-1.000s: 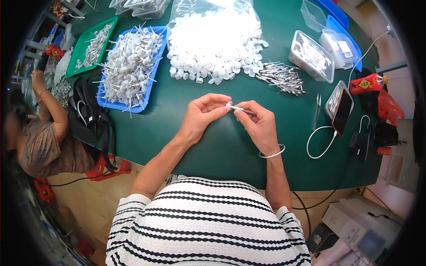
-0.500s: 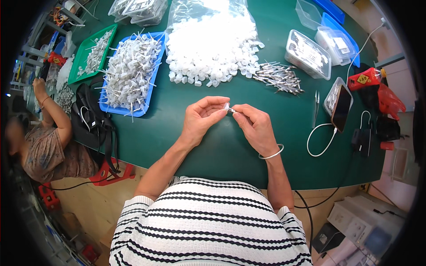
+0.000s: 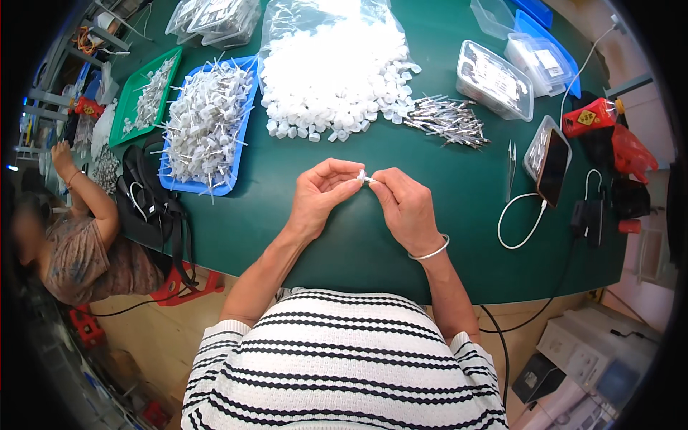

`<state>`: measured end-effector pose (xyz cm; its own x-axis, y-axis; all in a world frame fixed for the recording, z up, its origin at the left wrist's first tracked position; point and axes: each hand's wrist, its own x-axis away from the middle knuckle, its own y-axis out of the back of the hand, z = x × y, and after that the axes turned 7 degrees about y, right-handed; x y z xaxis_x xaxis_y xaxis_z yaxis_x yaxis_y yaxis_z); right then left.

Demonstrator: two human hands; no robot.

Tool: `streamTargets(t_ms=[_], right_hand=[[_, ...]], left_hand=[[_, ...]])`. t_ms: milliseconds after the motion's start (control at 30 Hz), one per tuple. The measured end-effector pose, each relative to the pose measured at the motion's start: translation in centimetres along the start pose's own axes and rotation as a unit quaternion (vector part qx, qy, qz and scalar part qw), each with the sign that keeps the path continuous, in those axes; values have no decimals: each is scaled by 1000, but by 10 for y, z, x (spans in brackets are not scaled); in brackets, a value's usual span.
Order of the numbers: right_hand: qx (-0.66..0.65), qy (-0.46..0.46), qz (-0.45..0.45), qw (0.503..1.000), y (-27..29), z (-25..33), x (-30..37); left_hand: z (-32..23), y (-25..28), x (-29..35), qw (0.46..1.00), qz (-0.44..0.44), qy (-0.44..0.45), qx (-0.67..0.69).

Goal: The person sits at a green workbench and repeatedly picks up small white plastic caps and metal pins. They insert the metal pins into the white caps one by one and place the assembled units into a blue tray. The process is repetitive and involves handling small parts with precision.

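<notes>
Above the green table, my left hand [image 3: 320, 195] pinches a small white plastic cap [image 3: 362, 174] between thumb and fingertips. My right hand [image 3: 407, 204], with a bangle at the wrist, is closed on a thin metal pin [image 3: 370, 180] whose end meets the cap; how deep it sits inside I cannot tell. Beyond my hands lies a heap of loose white caps [image 3: 337, 93], spilling from a clear plastic bag [image 3: 326, 18]. Right of the heap is a pile of loose metal pins [image 3: 448, 122].
A blue tray [image 3: 223, 188] of capped pins stands left, beside a green tray [image 3: 126, 123]. Tweezers [image 3: 511, 170], a clear box [image 3: 494, 79] and a phone [image 3: 553, 172] on a white cable lie right. A black bag [image 3: 147, 201] and a person [image 3: 93, 236] are far left.
My right hand has come slightly closer to my left, and less of the metal pin shows between them. The view has shifted a little.
</notes>
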<state>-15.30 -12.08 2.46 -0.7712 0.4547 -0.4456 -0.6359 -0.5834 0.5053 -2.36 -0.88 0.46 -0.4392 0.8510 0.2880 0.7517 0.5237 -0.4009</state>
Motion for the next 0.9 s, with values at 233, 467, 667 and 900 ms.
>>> streamTargets(t_ms=[233, 467, 667, 900], right_hand=[[-70, -88, 59, 992, 6, -1, 0], [48, -20, 12, 999, -7, 0, 3], [-9, -23, -1, 1000, -14, -8, 6], [-279, -163, 58, 944, -8, -16, 11]], left_hand=[[-3, -1, 1, 1000, 5, 1, -11], [-2, -4, 2, 1000, 5, -16, -18], [3, -2, 5, 994, -1, -67, -84], [-1, -7, 11, 972, -17, -153, -176]])
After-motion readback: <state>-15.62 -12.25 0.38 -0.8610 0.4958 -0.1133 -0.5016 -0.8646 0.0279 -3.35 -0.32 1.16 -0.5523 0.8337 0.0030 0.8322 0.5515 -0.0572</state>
